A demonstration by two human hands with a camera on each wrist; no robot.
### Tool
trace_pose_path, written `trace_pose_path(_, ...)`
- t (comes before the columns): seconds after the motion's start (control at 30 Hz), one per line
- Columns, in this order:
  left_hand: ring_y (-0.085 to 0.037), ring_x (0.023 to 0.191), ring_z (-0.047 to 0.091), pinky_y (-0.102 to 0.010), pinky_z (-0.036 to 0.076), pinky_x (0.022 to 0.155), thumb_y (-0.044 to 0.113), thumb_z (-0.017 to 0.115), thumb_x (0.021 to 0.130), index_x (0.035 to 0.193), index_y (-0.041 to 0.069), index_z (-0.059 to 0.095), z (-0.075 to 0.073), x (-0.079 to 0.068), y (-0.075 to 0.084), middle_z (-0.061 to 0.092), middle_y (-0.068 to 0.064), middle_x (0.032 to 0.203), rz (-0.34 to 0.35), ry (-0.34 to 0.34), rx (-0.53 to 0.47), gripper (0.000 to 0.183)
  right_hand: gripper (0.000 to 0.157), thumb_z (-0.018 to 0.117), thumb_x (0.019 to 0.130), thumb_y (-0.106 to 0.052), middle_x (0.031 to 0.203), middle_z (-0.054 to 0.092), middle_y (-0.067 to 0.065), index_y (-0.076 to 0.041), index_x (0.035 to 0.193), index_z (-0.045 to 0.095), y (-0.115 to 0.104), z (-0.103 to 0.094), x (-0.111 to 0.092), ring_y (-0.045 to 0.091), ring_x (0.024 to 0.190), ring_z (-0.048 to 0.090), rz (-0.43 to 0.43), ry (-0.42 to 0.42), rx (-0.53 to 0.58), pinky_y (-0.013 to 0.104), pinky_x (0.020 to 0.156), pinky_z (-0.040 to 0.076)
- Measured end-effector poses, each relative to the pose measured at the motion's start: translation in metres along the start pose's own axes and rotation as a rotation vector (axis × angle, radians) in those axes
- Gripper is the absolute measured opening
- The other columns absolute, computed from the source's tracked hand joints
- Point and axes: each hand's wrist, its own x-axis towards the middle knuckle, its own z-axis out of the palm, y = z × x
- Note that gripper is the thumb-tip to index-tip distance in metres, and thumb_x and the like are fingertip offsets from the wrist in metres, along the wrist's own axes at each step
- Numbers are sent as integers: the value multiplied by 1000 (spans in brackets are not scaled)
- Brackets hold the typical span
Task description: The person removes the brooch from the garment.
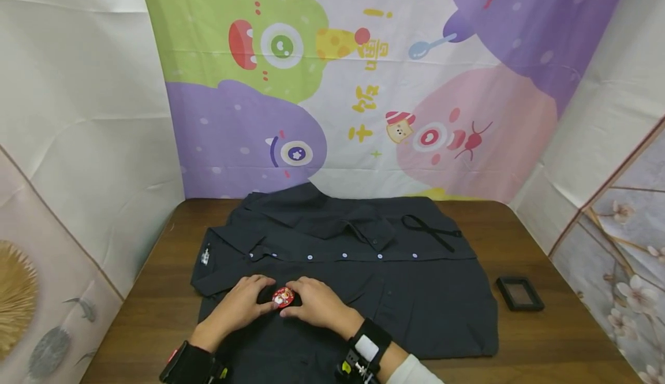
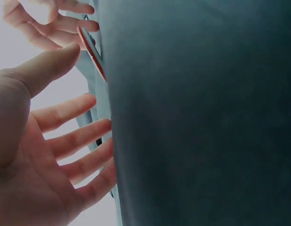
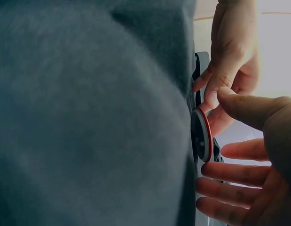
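A round red pin badge (image 1: 283, 297) with a printed picture lies on a dark button-up shirt (image 1: 415, 309). From the left, my left hand (image 1: 240, 303) touches the badge's edge with its thumb, the other fingers spread along the cloth. On the opposite side is my right hand (image 1: 322, 306), its thumb and forefinger extended beside the rim. Seen edge-on in the right wrist view, the badge (image 3: 205, 135) stands slightly off the fabric, its back facing the shirt. The left wrist view shows it tilted, with straight fingers (image 2: 77, 134) resting against the cloth.
The shirt is spread over a brown wooden table (image 1: 140, 320), its row of white buttons (image 1: 345, 255) running across. A thin black ribbon (image 1: 431, 231) lies on it. To the right rests a small black frame (image 1: 519, 293). A cartoon cloth (image 1: 343, 182) hangs behind.
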Motion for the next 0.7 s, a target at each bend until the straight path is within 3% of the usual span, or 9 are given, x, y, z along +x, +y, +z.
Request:
trace_pose_path(0.4, -31, 107, 52, -51, 44, 91, 33, 74, 76, 115, 7, 61, 1, 0, 2, 61, -12, 117, 26, 7, 13, 48, 57, 69, 77, -48, 99, 64, 1, -9, 119, 61, 1, -2, -2, 10, 86, 58, 29, -6, -7, 29, 76, 51)
trace_pose_path(0.7, -34, 108, 51, -53, 44, 92, 32, 73, 76, 113, 2, 62, -1, 0, 5, 59, -16, 118, -3, -22, 42, 49, 57, 67, 78, -49, 101, 64, 1, -10, 118, 61, -1, 0, -1, 13, 88, 58, 27, -1, -71, 30, 76, 51)
